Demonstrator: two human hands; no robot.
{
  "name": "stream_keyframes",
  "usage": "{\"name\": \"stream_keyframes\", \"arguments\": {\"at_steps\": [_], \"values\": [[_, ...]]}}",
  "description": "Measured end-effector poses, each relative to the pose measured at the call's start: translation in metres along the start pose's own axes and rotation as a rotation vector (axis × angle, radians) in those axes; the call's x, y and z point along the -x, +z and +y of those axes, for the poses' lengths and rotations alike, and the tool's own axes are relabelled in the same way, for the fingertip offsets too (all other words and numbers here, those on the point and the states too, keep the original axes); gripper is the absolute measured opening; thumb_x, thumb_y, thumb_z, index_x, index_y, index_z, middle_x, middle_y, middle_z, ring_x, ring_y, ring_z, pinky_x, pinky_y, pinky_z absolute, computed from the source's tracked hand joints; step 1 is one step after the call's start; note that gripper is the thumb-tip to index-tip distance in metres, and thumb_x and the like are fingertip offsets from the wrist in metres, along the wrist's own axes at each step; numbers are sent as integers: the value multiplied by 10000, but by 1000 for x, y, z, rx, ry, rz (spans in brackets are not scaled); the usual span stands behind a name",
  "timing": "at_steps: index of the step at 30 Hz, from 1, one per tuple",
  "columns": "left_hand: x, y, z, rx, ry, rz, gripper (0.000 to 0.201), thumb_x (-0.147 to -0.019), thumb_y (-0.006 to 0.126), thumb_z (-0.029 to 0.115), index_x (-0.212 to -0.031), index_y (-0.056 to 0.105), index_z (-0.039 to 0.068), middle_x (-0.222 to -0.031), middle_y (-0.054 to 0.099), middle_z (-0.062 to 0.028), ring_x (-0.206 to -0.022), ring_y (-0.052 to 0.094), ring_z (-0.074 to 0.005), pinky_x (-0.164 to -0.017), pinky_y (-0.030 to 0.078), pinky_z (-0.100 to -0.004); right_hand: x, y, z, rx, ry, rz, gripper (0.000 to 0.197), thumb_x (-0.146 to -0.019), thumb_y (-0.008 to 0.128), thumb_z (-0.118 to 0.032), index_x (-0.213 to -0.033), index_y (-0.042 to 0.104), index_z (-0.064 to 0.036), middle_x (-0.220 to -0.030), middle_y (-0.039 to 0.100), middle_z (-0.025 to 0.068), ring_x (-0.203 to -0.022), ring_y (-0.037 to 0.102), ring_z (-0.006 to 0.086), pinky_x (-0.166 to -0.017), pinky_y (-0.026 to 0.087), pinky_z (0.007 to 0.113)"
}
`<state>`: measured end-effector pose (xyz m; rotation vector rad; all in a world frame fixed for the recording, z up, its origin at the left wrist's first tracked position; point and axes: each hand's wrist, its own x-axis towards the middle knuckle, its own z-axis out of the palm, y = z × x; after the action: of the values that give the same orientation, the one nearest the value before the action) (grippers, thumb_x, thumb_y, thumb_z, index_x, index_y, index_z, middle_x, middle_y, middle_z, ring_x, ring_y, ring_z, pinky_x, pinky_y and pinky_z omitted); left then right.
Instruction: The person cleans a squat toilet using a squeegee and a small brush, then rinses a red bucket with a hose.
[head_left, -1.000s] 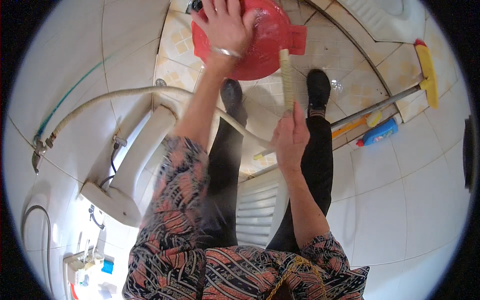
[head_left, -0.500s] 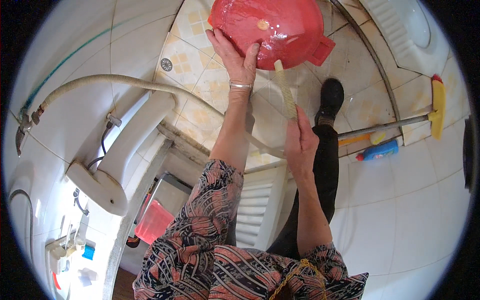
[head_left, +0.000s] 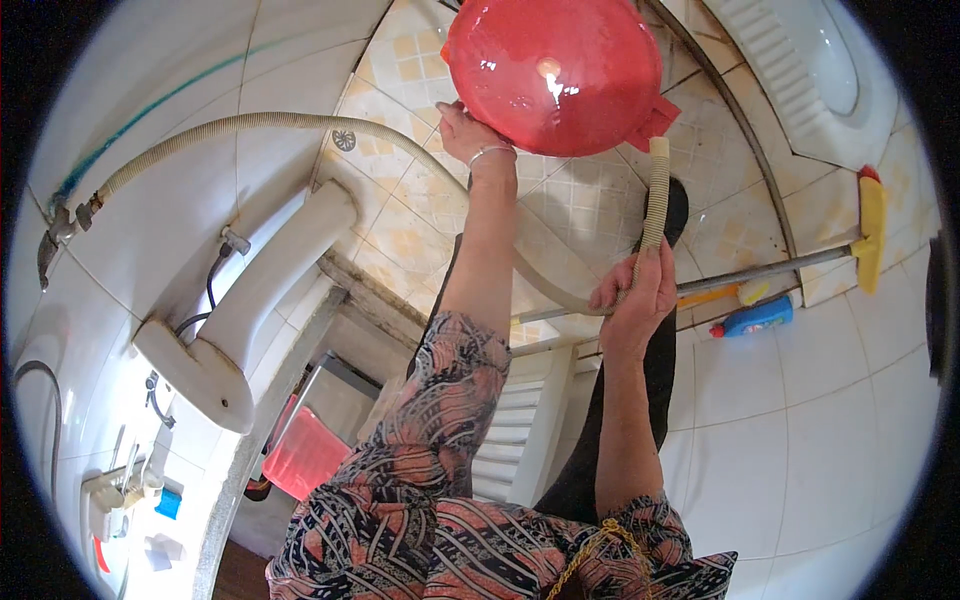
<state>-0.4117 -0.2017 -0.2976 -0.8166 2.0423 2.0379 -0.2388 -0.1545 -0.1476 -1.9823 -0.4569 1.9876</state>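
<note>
A wet, shiny red plastic basin [head_left: 560, 80] with a tab-like handle and a pale round spot at its middle is at the top of the head view. My left hand [head_left: 472, 137] grips its near left edge, some of the fingers hidden by the basin. Lower right, my right hand [head_left: 640, 290] is closed around a beige ribbed hose [head_left: 657, 195], whose end points up beside the basin's handle. From there the hose loops back left to a wall tap [head_left: 60, 235]. Whether water flows from the hose end, I cannot tell.
A white squat toilet [head_left: 810, 70] is at upper right. Near it lie a yellow-headed broom [head_left: 872, 230] and a blue bottle [head_left: 757, 317]. A dark hose [head_left: 735, 110] crosses the tiled floor. Left stand a pedestal washbasin [head_left: 290, 260] and a floor drain [head_left: 343, 139].
The basin has shifted slightly right and tilted, and my left hand has moved lower along its edge. My right hand has carried the hose end right, off the basin's near edge to beside its handle.
</note>
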Motion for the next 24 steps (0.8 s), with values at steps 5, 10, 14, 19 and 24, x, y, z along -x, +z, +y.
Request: {"name": "stream_keyframes", "arguments": {"at_steps": [5,10,14,19,24], "values": [[-6,16,9,-562,553,-18,527,-745,444,449,-977,446,-25,-905,478,-168,-828,476,-255,-739,366,-352,0,1,7,44,-53,-59,303,-804,365,-133,-1077,393,-4,-484,317,-28,-354,292,36,-315,268,187],[-26,33,16,-800,488,-193,600,-705,477,491,-1002,449,-30,-953,470,-217,-862,466,-301,-765,346,-344,4,-2,10,145,-67,-132,306,-811,361,-160,-1071,389,0,-494,283,-25,-357,289,55,-319,294,213],[-29,35,18,-496,261,-244,503,-707,525,434,-901,510,-30,-822,535,-131,-737,490,-214,-686,388,-286,3,-4,10,181,-41,-140,324,-812,363,-158,-1104,378,-19,-494,280,-30,-364,290,51,-323,297,208],[-24,36,29,-144,-137,-293,395,-733,532,359,-838,522,-22,-801,534,-73,-695,495,-154,-627,422,-273,1,-6,11,133,-67,-151,328,-811,366,-158,-1112,377,-28,-504,285,-27,-366,294,51,-325,305,205],[-41,21,27,51,-328,-394,318,-765,497,297,-846,518,-11,-792,537,-71,-696,509,-164,-620,436,-289,2,-1,5,76,-74,-110,322,-804,353,-89,-1114,372,-4,-481,334,-41,-359,281,17,-310,272,172]]}}
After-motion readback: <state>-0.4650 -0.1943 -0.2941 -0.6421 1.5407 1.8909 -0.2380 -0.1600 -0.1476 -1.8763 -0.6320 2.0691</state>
